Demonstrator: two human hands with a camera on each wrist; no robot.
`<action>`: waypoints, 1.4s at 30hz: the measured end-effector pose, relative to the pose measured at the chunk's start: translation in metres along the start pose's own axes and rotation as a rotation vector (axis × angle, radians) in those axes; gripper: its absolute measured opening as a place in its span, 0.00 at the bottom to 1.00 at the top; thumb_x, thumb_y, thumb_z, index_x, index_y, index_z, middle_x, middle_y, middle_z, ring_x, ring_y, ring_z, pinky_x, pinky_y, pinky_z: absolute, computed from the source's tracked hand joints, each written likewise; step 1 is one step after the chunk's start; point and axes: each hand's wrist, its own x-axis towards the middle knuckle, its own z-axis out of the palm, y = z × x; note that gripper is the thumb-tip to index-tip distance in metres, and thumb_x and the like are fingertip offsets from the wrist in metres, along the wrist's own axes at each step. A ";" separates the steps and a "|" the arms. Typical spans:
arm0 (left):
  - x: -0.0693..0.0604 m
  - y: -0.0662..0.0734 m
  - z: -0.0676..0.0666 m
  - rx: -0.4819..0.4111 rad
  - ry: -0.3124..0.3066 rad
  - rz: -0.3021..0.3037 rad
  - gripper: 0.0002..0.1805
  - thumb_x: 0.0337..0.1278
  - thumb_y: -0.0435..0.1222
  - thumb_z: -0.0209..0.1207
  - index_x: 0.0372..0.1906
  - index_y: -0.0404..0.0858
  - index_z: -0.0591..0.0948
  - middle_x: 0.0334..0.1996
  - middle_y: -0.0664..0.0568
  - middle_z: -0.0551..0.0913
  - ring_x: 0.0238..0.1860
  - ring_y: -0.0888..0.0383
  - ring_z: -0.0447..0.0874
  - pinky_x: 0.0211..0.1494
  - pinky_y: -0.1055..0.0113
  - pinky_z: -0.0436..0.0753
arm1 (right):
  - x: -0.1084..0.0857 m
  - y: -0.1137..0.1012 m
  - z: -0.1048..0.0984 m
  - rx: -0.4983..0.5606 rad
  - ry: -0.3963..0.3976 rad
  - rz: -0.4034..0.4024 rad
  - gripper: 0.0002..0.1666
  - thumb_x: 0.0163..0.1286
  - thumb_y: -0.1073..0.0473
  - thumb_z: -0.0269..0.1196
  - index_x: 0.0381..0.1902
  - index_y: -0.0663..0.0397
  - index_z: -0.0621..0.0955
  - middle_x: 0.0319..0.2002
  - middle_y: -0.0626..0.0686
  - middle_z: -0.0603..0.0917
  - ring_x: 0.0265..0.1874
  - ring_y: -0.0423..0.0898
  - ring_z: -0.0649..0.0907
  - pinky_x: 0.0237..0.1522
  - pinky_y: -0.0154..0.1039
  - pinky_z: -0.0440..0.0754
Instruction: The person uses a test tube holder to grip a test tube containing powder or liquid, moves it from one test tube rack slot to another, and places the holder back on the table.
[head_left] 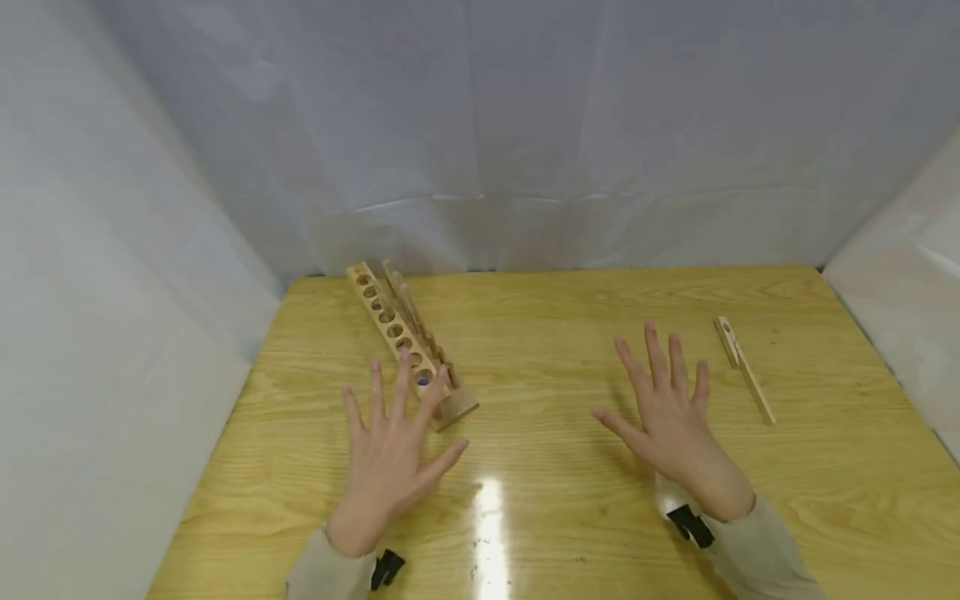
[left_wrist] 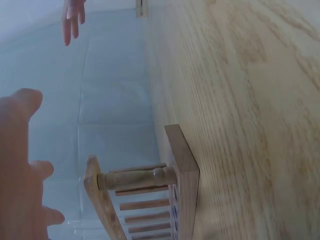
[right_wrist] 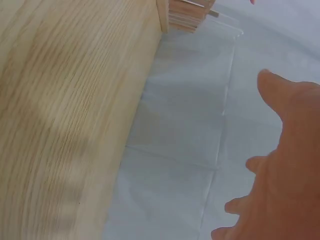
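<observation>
My left hand is spread above the table, its fingertips overlapping the near end of a wooden test tube rack in the head view. The rack has a row of round holes and a row of pegs, with clear glass tubes toward its far end. In the left wrist view the rack stands beyond the fingers, apart from them. My right hand hovers with fingers spread and holds nothing. Right of it lies a wooden test tube clamp.
The wooden table ends at a grey-white sheet along the back. More sheeting hangs on the left, and another sheet on the right. A bright reflection lies on the tabletop between the hands.
</observation>
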 end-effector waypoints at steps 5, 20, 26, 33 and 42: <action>0.001 -0.003 -0.002 -0.027 0.019 -0.003 0.49 0.59 0.75 0.24 0.80 0.55 0.50 0.80 0.44 0.35 0.76 0.32 0.29 0.67 0.26 0.34 | 0.004 -0.001 0.003 0.121 0.077 -0.041 0.53 0.72 0.39 0.59 0.81 0.43 0.42 0.79 0.57 0.30 0.76 0.62 0.34 0.66 0.74 0.30; 0.008 -0.027 -0.017 -0.263 0.113 -0.069 0.40 0.73 0.59 0.41 0.81 0.48 0.47 0.79 0.40 0.41 0.76 0.33 0.40 0.69 0.28 0.44 | 0.014 -0.028 0.039 0.745 0.168 0.005 0.43 0.75 0.62 0.58 0.80 0.49 0.50 0.77 0.58 0.54 0.74 0.60 0.59 0.70 0.63 0.57; 0.014 -0.045 -0.014 -0.426 0.167 -0.095 0.38 0.76 0.49 0.44 0.80 0.37 0.46 0.78 0.38 0.45 0.76 0.36 0.44 0.71 0.31 0.47 | 0.008 -0.050 0.063 1.013 0.111 0.024 0.39 0.78 0.62 0.52 0.79 0.56 0.48 0.78 0.55 0.52 0.74 0.59 0.58 0.72 0.53 0.57; 0.029 -0.074 0.001 -0.701 0.194 -0.133 0.35 0.79 0.40 0.41 0.79 0.31 0.44 0.78 0.35 0.44 0.77 0.38 0.41 0.75 0.40 0.47 | 0.003 -0.080 0.087 1.222 0.027 0.093 0.36 0.81 0.56 0.45 0.79 0.58 0.46 0.78 0.59 0.48 0.75 0.59 0.57 0.72 0.57 0.55; 0.046 -0.104 0.024 -0.869 0.217 -0.296 0.32 0.80 0.41 0.36 0.79 0.34 0.44 0.77 0.36 0.45 0.76 0.38 0.45 0.75 0.39 0.49 | 0.005 -0.106 0.103 1.395 0.064 0.128 0.36 0.80 0.55 0.44 0.78 0.60 0.47 0.78 0.63 0.47 0.74 0.60 0.57 0.73 0.55 0.54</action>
